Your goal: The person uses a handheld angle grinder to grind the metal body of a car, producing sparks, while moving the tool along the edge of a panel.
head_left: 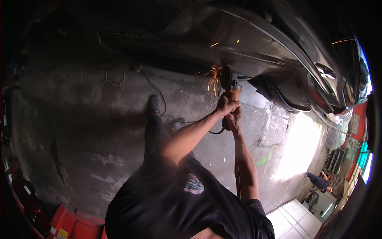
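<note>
As sparks (215, 76) spray beside the car (246, 38) in the head view, the grinder (236, 91) sits at its lower edge, the disc (227, 78) seemingly touching. The left hand (225, 105) is wrapped round the grinder's body; the right hand (234, 118), farther from the car, is closed about its rear. Light, even pressure, a square disc and firm wrists should serve best, with the cord (215, 133) well away from the car's edge.
</note>
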Motion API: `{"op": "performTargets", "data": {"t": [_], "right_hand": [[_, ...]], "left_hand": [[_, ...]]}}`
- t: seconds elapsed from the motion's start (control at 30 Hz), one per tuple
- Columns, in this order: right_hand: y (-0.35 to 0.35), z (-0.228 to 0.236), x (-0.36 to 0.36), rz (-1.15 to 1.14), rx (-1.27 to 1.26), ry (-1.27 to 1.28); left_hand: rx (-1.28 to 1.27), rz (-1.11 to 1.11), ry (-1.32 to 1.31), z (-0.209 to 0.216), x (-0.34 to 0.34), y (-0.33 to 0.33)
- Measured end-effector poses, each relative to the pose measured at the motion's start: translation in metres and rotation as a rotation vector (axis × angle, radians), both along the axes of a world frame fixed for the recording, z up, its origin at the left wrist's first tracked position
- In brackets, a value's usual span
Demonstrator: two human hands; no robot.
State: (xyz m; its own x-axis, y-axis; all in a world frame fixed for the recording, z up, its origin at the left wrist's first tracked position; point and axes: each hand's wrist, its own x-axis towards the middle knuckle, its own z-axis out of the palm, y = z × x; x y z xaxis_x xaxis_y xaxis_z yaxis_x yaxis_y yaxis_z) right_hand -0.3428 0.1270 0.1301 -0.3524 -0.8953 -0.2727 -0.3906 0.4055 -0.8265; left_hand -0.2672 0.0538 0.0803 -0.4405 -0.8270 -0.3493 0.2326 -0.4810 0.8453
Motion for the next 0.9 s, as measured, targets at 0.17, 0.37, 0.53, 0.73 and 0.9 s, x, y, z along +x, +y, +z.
{"op": "performTargets", "data": {"t": [0.17, 0.37, 0.53, 0.73, 0.9], "right_hand": [[0.000, 0.018, 0.009, -0.037, 0.015, -0.180], [0.001, 0.014, 0.006, -0.028, 0.047, -0.113], [0.002, 0.002, 0.002, -0.012, -0.024, -0.099], [0.004, 0.006, -0.001, -0.037, 0.037, -0.128], [0.003, 0.007, -0.001, -0.048, 0.048, -0.130]], "left_hand": [[-0.022, -0.001, -0.028, 0.001, -0.001, 0.002], [0.136, -0.045, -0.059, -0.007, -0.006, 0.003], [0.035, 0.011, -0.025, -0.012, -0.007, 0.002], [0.018, 0.011, 0.033, 0.000, -0.003, 0.004], [0.013, 0.010, 0.006, 0.004, -0.002, 0.002]]}}
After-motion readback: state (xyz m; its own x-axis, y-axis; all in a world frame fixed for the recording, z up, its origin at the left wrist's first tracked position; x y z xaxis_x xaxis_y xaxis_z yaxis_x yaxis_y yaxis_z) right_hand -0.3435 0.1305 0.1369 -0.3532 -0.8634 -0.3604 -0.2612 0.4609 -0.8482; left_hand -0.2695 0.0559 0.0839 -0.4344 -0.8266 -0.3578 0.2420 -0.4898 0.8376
